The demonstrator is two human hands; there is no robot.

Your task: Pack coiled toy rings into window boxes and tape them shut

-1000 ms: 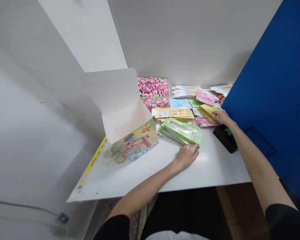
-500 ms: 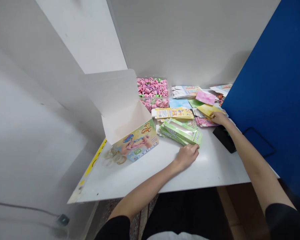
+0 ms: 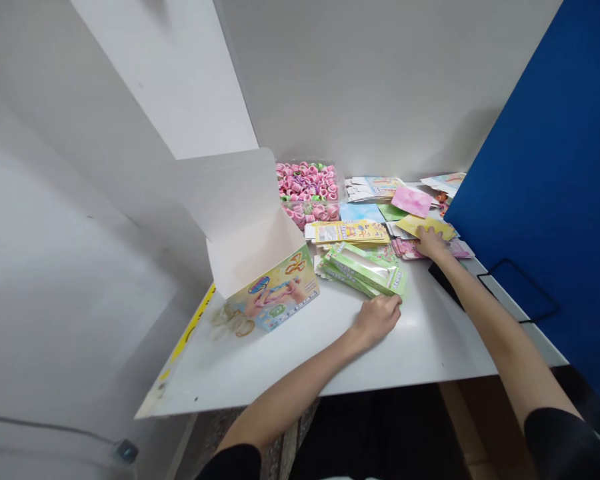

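My left hand (image 3: 379,319) is closed at the near right end of a green box with a clear window (image 3: 367,265). That box lies on another flat green box, both tilted on the table. To the right, my right hand (image 3: 433,244) rests its spread fingertips on a yellow card (image 3: 414,223). The yellow card lies on a stack of pink and white flattened boxes (image 3: 405,249). Just behind it is a pink card (image 3: 411,200). Flattened yellow boxes (image 3: 353,232) are stacked behind the green ones.
An open display carton (image 3: 285,293) stands at left, with pale rings (image 3: 235,321) beside it. A clear tub (image 3: 310,193) of pink and green hair ties is at the back. A blue panel (image 3: 540,167) borders the right side; a black object (image 3: 446,283) lies under my right forearm.
My right hand's fingers have moved left along the yellow card's near edge and spread more over it. My left hand stays at the green box. The whole view has shifted slightly.
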